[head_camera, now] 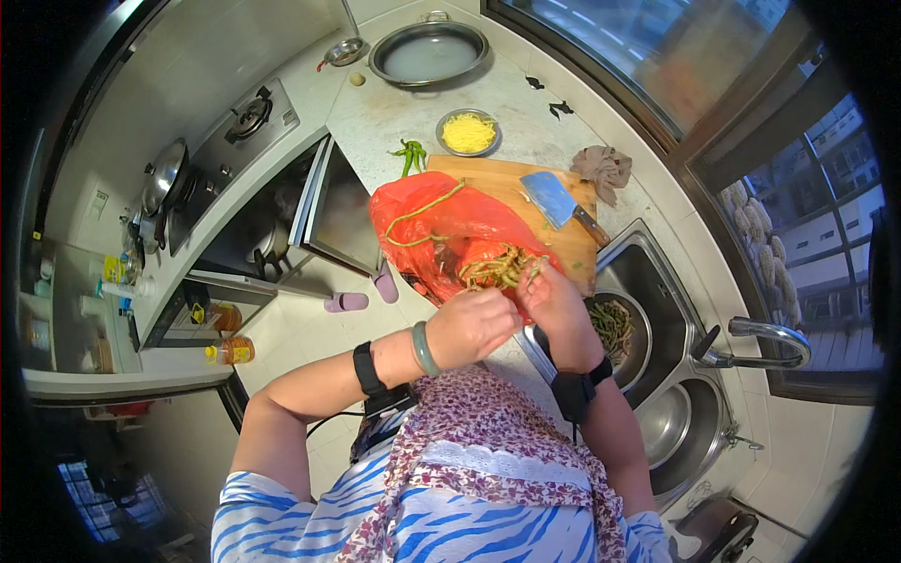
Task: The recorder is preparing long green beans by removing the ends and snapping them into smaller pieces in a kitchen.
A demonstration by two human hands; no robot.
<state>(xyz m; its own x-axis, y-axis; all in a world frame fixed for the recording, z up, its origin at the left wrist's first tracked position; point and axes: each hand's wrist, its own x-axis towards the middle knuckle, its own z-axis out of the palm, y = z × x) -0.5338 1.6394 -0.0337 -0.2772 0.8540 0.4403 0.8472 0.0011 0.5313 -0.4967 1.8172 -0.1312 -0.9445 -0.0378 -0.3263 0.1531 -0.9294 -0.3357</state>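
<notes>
A red plastic bag [457, 218] lies open over the edge of the counter and part of a wooden cutting board [574, 260]. Inside it is a heap of yellow-green bean pods [496, 269]. My right hand [552, 310] is over the bag's mouth, with a greenish pod [538, 267] pinched at the fingertips. Close beside it, my left hand [471, 327] has its fingers curled in, and what they may hold is hidden. A cleaver [550, 200] with a wooden handle rests on the board beyond the bag.
Shredded yellow food [469, 134] fills a metal dish behind the board, near green peppers [410, 155]. A wide metal basin [429, 58] holds cloudy liquid. Right are a crumpled cloth [602, 171] and a sink [651, 271] with a bowl of pods [611, 331]. A cabinet door [345, 211] stands open at left.
</notes>
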